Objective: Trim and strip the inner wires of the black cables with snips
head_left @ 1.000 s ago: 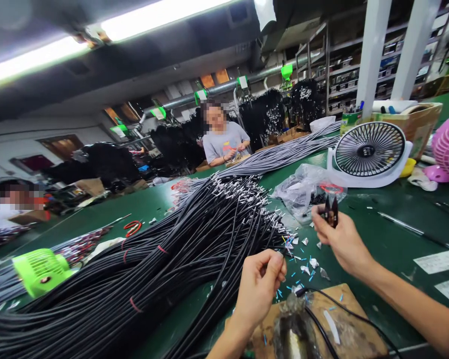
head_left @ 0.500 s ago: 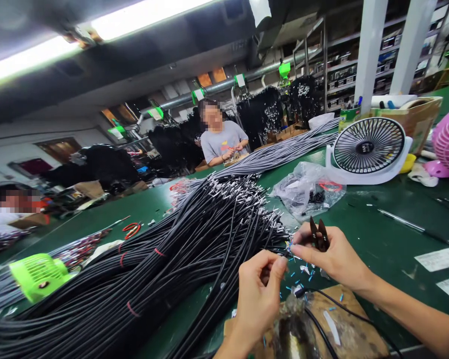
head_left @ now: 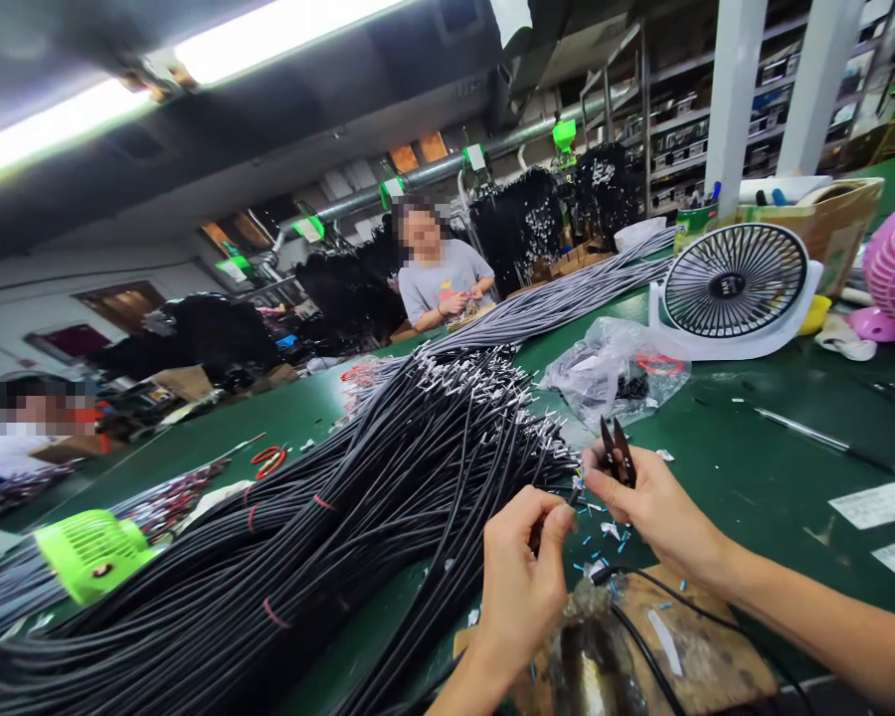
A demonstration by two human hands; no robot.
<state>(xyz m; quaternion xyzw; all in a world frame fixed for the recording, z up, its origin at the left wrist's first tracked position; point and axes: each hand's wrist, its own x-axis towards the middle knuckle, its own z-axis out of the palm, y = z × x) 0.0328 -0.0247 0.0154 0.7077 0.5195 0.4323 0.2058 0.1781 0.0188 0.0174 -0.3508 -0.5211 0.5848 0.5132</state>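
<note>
My right hand (head_left: 660,502) is closed around a pair of dark snips (head_left: 618,455), their blades sticking up past the fingers. Its thumb and fingertip pinch close together near the end of a cable. Just left of it, my left hand (head_left: 526,577) is shut on a black cable, gripped between thumb and bent forefinger; most of that cable is hidden by the hand. Beside both hands lies a big bundle of black cables (head_left: 388,467) with stripped, whitish ends. Tiny blue and white scraps (head_left: 610,530) are scattered on the table below the fingers.
A wooden board (head_left: 705,636) carrying a shiny metal piece is in front of me. A clear plastic bag (head_left: 601,368), a white fan (head_left: 735,288), a pen (head_left: 805,428) and paper slips (head_left: 876,512) lie to the right. A green fan (head_left: 89,552) stands left. Two people sit across.
My right hand and the snips have shifted slightly left and up. The left hand keeps its pinch, now a little higher and farther right. The view has tilted a little.
</note>
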